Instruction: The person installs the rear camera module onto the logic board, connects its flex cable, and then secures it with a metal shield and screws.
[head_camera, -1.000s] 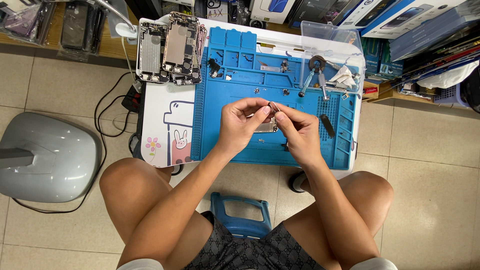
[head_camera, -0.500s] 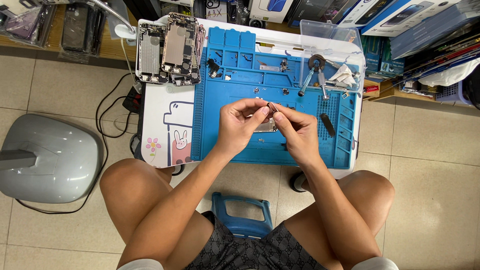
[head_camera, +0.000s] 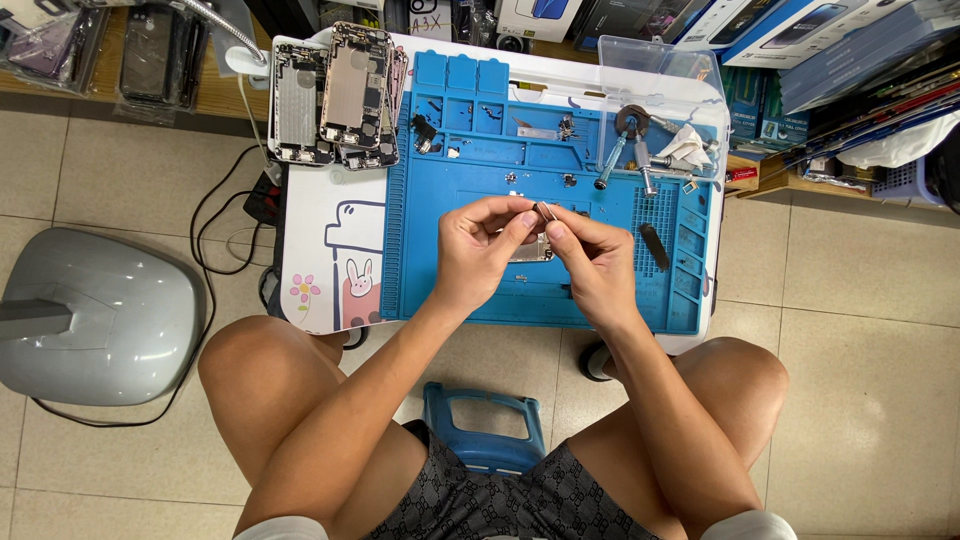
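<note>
My left hand (head_camera: 482, 250) and my right hand (head_camera: 590, 262) meet over the middle of a blue work mat (head_camera: 480, 290) on a small white table (head_camera: 320, 250). Between the fingertips of both hands I pinch a small dark part (head_camera: 544, 211). Just below it, partly hidden by my fingers, lies a small metal plate (head_camera: 530, 250) on the mat. Which hand bears the part's weight is unclear.
Several opened phone housings (head_camera: 335, 95) lie at the table's back left. Screwdrivers (head_camera: 612, 160), a white cloth (head_camera: 685, 148) and tiny screws sit at the mat's back right, a black piece (head_camera: 654, 246) at right. Boxes (head_camera: 800, 40) fill the shelf behind. A grey dome (head_camera: 95, 315) stands on the floor left, cables (head_camera: 225, 240) beside it.
Both hands stay together over the mat; the fingers have shifted only slightly on the small part.
</note>
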